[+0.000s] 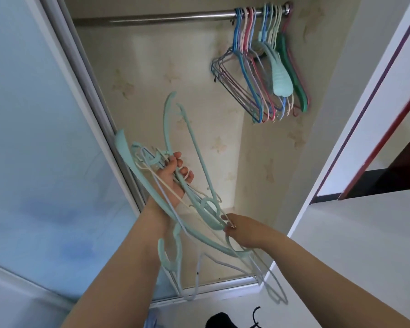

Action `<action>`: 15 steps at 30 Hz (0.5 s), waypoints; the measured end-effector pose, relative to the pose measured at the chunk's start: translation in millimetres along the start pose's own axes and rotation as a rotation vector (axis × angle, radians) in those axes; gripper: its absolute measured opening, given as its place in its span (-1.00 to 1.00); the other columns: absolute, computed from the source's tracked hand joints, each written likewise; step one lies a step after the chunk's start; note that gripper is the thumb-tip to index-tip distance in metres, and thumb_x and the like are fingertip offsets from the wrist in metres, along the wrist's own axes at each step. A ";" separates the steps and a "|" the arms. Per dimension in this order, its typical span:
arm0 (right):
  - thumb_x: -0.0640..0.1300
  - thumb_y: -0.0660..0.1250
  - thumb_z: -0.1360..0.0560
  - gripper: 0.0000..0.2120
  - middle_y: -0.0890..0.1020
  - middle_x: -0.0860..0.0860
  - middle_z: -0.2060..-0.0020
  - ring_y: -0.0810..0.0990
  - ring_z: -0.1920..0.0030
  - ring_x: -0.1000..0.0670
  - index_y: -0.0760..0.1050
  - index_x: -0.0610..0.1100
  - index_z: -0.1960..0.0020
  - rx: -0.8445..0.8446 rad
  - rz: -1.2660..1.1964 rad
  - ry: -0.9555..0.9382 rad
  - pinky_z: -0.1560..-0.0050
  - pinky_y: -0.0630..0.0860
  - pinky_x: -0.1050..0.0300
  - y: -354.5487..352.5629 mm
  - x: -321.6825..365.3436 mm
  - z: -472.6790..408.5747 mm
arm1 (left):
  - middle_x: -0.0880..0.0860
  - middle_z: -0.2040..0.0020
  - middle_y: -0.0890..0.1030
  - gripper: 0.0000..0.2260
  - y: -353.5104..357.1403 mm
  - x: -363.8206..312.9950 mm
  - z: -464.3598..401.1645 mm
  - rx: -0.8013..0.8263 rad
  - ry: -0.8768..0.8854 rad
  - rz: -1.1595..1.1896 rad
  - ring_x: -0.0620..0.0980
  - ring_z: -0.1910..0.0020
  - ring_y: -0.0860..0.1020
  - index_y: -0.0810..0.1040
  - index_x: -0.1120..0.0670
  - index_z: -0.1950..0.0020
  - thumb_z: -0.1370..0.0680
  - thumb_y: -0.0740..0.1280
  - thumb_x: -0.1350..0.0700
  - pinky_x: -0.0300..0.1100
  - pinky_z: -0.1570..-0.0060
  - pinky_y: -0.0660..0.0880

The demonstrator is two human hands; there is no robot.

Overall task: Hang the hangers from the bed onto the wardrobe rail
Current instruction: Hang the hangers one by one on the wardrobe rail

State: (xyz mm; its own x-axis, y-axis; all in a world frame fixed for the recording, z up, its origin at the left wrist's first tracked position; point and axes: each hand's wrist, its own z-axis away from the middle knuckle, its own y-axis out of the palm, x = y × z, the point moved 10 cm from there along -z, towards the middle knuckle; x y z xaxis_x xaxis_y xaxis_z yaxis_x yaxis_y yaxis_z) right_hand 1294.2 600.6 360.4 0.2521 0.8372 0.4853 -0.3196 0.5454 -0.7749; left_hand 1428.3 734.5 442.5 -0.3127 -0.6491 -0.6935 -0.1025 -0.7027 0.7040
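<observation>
Head view: an open wardrobe is seen from in front, looking in and down. A metal rail [152, 18] runs across the top of the wardrobe. A row of hung hangers [265, 67], blue, pink, cream, mint and green, is bunched at the rail's right end, close to the right wall; their hooks sit over the rail and their bodies hang tilted. A tangled bundle [187, 209] of mint, cream and pale lilac hangers is held in front of the wardrobe opening, low and left of centre, well apart from the rail. The left hand [173, 178] is closed round the upper part of the bundle, fingers curled over several hanger necks. The right hand [242, 233] is at the bundle's lower right, thumb and fingertips pinching a thin cream hanger wire beside a mint hook. Loose ends of the bundle dangle below both forearms. A frosted sliding door [45, 138] stands at the left. A dark object [223, 320] lies on the floor at the bottom edge; what it is cannot be told.
</observation>
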 end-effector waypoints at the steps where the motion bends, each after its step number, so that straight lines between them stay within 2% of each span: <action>1: 0.06 0.08 -0.63 -0.53 0.35 -0.10 -0.42 0.39 -0.36 -0.13 0.17 -0.03 -0.50 -0.064 -0.030 -0.005 -0.33 0.33 0.04 -7.9 0.6 1.1 | -0.05 0.30 0.44 -0.80 1.4 2.3 1.8 0.003 -0.013 -0.011 -0.12 0.43 0.49 0.49 0.08 0.07 -0.67 0.12 0.13 -0.14 0.23 0.53; 3: 0.07 0.07 -0.63 -0.51 0.30 -0.06 -0.46 0.36 -0.38 -0.05 0.15 -0.05 -0.51 -0.235 -0.250 -0.036 -0.34 0.26 0.12 -32.1 5.5 6.4 | -0.05 0.26 0.51 -0.81 6.9 8.0 6.5 0.029 -0.032 -0.049 -0.05 0.26 0.61 0.47 0.07 0.10 -0.66 0.14 0.14 0.01 0.06 0.53; 5: 0.17 0.13 -0.58 -0.42 0.31 0.01 -0.45 0.40 -0.32 0.04 0.14 -0.04 -0.52 -0.331 -0.448 -0.124 -0.30 0.29 0.17 -51.7 18.8 11.5 | -0.04 0.23 0.56 -0.83 17.2 15.5 11.3 0.084 -0.040 -0.083 0.00 0.14 0.66 0.46 0.05 0.10 -0.65 0.14 0.14 0.09 0.00 0.51; 7: 0.29 0.26 -0.46 -0.23 0.29 0.03 -0.45 0.37 -0.36 0.02 0.09 -0.03 -0.53 -0.288 -0.401 -0.177 -0.33 0.33 0.10 -52.9 35.3 10.2 | -0.03 0.22 0.57 -0.83 26.7 23.0 15.8 0.111 -0.042 -0.118 0.00 0.13 0.68 0.46 0.05 0.07 -0.66 0.13 0.13 0.13 -0.07 0.50; 9: 0.31 0.34 -0.39 -0.13 0.31 0.00 -0.43 0.32 -0.39 -0.07 0.09 -0.04 -0.53 -0.232 -0.221 -0.169 -0.37 0.31 0.01 -43.0 42.8 3.7 | -0.02 0.20 0.56 -0.82 32.3 29.0 19.3 0.109 -0.046 -0.159 -0.03 0.13 0.68 0.46 0.04 0.04 -0.67 0.11 0.08 0.11 -0.10 0.48; 10: 0.27 0.36 -0.41 -0.17 0.34 -0.01 -0.41 0.32 -0.39 -0.09 0.13 -0.05 -0.52 -0.251 -0.147 -0.174 -0.36 0.31 -0.01 -40.7 43.2 0.8 | -0.02 0.19 0.56 -0.82 33.6 30.8 20.2 0.106 -0.045 -0.183 -0.04 0.13 0.68 0.46 0.03 0.03 -0.67 0.10 0.06 0.10 -0.10 0.49; 13: 0.07 0.29 -0.52 -0.53 0.46 0.06 -0.29 0.39 -0.30 -0.04 0.35 0.01 -0.40 -0.430 -0.047 -0.231 -0.27 0.38 0.08 -49.9 43.7 4.6 | -0.01 0.16 0.56 -0.80 33.7 28.5 21.6 0.113 -0.023 -0.269 -0.02 0.10 0.67 0.48 0.03 0.01 -0.67 0.10 0.04 0.06 -0.05 0.54; 15: 0.03 0.22 -0.56 -0.63 0.49 0.09 -0.23 0.39 -0.23 0.00 0.39 0.02 -0.35 -0.457 0.024 -0.277 -0.18 0.42 0.10 -49.0 48.1 9.2 | 0.01 0.16 0.55 -0.80 32.9 25.3 21.6 0.127 0.001 -0.317 -0.01 0.12 0.68 0.48 0.04 0.00 -0.67 0.10 0.04 0.02 0.01 0.55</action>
State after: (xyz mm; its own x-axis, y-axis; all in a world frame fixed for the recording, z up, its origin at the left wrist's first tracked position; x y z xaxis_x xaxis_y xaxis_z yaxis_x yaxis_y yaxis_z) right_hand 1313.6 614.5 425.4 -0.0205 0.8621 0.5063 0.1234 0.5048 -0.8544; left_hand 1396.5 701.3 451.4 -0.2451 -0.4046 -0.8811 -0.3114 -0.8277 0.4667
